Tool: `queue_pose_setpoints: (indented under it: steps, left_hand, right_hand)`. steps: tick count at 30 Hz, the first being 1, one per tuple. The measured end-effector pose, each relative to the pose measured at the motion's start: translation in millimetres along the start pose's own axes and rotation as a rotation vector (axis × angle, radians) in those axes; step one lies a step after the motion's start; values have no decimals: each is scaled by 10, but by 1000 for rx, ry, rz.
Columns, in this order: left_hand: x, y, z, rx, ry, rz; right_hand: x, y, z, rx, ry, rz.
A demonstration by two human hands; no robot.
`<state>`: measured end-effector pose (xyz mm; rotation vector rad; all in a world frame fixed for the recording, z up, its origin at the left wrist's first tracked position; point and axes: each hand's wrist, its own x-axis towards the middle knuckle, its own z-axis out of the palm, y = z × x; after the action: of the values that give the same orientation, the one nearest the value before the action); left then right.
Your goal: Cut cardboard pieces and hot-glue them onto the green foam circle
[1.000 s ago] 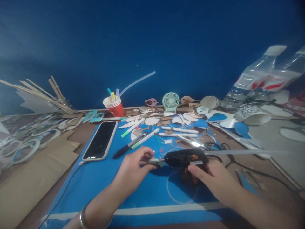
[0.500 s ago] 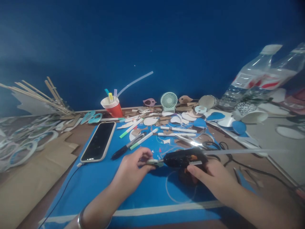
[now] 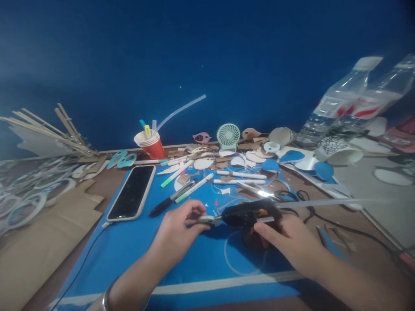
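My right hand (image 3: 287,242) grips a black glue gun (image 3: 248,214) with a clear glue stick (image 3: 327,202) trailing out its back to the right. The gun's nozzle points left at a small pale cut-out piece (image 3: 207,220), pinched in the fingers of my left hand (image 3: 178,231). Both hands hover low over a blue sheet (image 3: 136,255) with a drawn white circle (image 3: 241,265) under the gun.
A phone (image 3: 132,192) lies on the sheet's left part. Markers (image 3: 241,174), scissors (image 3: 264,193) and paper scraps lie behind the hands. A red cup (image 3: 151,144), a small fan (image 3: 228,136), water bottles (image 3: 340,101), wooden sticks (image 3: 48,129) and cardboard (image 3: 39,242) surround them.
The whole view has shifted slightly left and down; both hands hold the same pose with the gun nozzle at the small piece.
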<state>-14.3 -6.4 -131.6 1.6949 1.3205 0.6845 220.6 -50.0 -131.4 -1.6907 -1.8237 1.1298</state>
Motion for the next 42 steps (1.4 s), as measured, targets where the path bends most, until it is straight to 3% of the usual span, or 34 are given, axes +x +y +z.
queue_pose_setpoints:
  steps: [42]
  left_hand:
    - [12,-6,3,-1,12,-17]
  right_hand:
    - [8,48,18,20,50,3]
